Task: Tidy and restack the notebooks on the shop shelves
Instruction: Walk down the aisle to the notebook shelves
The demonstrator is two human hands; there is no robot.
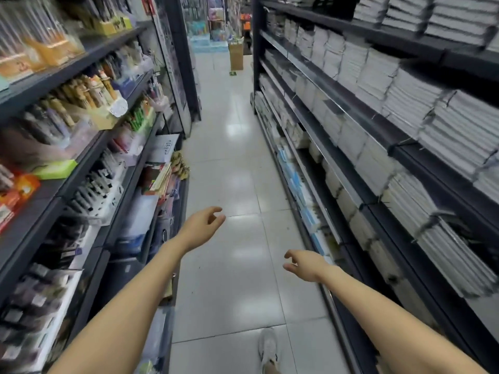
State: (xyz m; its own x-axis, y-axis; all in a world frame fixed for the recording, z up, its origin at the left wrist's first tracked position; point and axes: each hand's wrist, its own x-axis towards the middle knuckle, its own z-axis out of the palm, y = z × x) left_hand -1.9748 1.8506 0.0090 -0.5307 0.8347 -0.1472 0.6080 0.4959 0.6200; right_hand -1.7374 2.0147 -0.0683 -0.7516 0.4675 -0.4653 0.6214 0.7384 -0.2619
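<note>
Stacks of white notebooks [375, 76] fill the dark shelves [359, 117] along the right side of the aisle, spines and page edges facing out. Lower shelves hold more notebooks, some with blue covers [299, 184]. My left hand [202, 225] hangs over the aisle floor with loosely curled fingers and holds nothing. My right hand [305, 264] is also out over the floor, close to the bottom right shelves, fingers relaxed and holding nothing. Neither hand touches a notebook.
Shelves on the left [81, 163] carry pens, markers and packaged stationery. A white tiled floor [232, 163] runs down the narrow aisle. A cardboard box [236, 56] stands at the far end. My white shoe [268, 349] is at the bottom.
</note>
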